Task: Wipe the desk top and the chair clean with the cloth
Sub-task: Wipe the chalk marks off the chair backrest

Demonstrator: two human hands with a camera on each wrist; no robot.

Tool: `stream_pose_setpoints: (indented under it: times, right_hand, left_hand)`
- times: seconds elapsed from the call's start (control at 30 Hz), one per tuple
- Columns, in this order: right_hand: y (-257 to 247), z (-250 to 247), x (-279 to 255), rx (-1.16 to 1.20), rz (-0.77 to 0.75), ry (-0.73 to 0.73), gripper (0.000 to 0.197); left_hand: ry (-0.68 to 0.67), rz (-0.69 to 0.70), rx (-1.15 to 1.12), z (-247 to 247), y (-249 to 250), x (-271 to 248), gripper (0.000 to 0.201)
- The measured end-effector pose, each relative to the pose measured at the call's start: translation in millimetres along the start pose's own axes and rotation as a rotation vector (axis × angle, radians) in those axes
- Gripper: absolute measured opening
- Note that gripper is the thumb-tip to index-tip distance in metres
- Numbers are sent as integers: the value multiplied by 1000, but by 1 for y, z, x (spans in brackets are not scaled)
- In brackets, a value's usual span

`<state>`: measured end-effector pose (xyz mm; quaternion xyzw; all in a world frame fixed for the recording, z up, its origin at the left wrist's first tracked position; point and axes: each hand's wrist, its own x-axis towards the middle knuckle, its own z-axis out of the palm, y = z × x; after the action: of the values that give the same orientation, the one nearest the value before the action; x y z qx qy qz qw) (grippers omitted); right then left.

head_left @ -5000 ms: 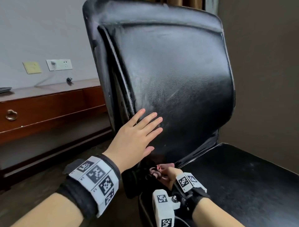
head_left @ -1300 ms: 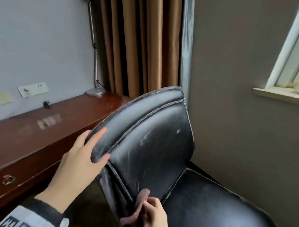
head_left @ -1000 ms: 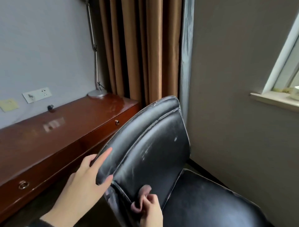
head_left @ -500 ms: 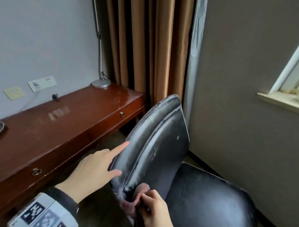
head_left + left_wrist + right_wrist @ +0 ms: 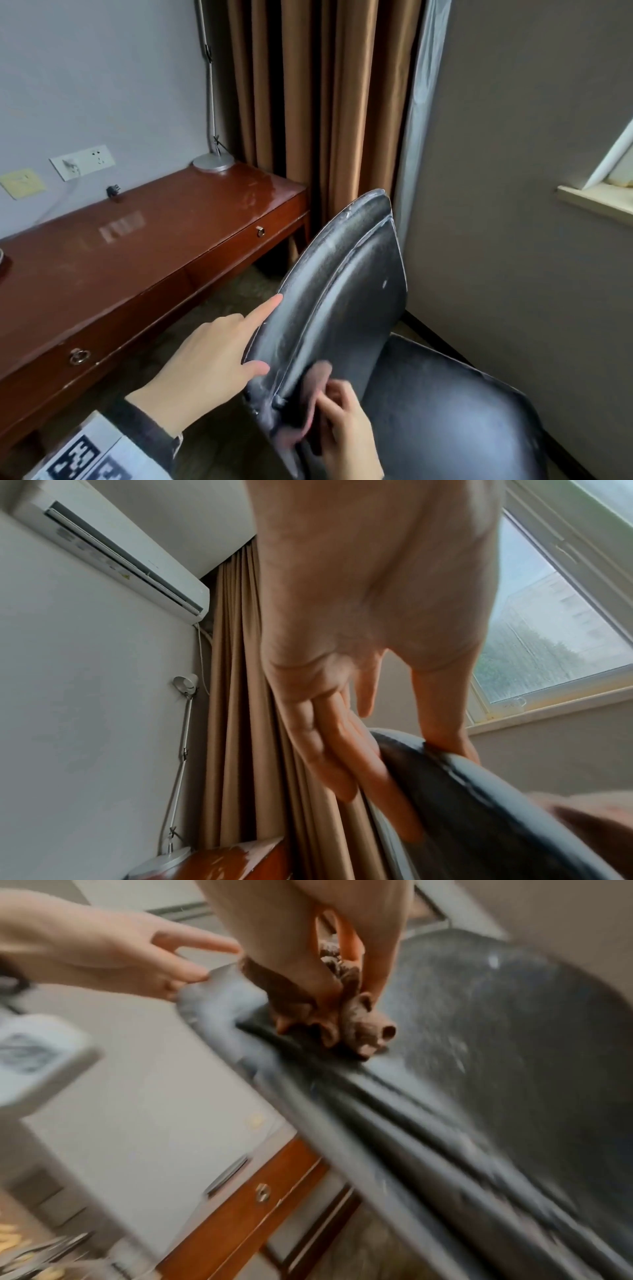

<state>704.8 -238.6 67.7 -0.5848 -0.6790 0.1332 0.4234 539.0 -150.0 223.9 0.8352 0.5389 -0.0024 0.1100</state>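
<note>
I have swung the black chair (image 5: 342, 301) edge-on to me. My left hand (image 5: 205, 363) steadies its back edge with straight fingers. My right hand (image 5: 346, 435), just beside it, pinches the bunched pink cloth (image 5: 317, 380) against the seam, ready to wipe upward.

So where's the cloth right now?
The pink cloth is bunched in the right hand, low in the head view, pressed against the chair backrest near its lower edge.

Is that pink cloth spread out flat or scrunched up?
Scrunched up. The cloth is bunched into rolled folds in the right hand, pressed against the chair back's lower seam.
</note>
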Motion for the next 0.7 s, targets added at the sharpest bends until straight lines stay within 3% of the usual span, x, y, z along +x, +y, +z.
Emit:
stream_pose_setpoints:
  times: [0.07, 0.17, 0.23, 0.37, 0.5, 0.57, 0.7]
  right_hand:
    - [13, -18, 16, 70, 65, 54, 29]
    - [53, -40, 86, -27, 208, 256, 35]
    - [62, -32, 116, -11, 365, 179, 37]
    - [39, 0, 76, 130, 263, 136, 47]
    - [53, -20, 35, 92, 216, -18, 17]
    - [84, -40, 55, -27, 261, 25, 10]
    - [160, -75, 130, -134, 547, 96, 7]
  left_hand:
    - [-3, -3, -13, -1, 2, -1, 92]
    - [-29, -18, -11, -5, 5, -1, 93]
    - [-71, -32, 11, -11, 7, 3, 98]
    - [-186, 35, 196, -17, 19, 25, 105]
    - [-234, 64, 274, -11, 35, 55, 104]
    - [-223, 57, 313, -7, 37, 61, 105]
    - [-193, 34, 376, -2, 38, 60, 107]
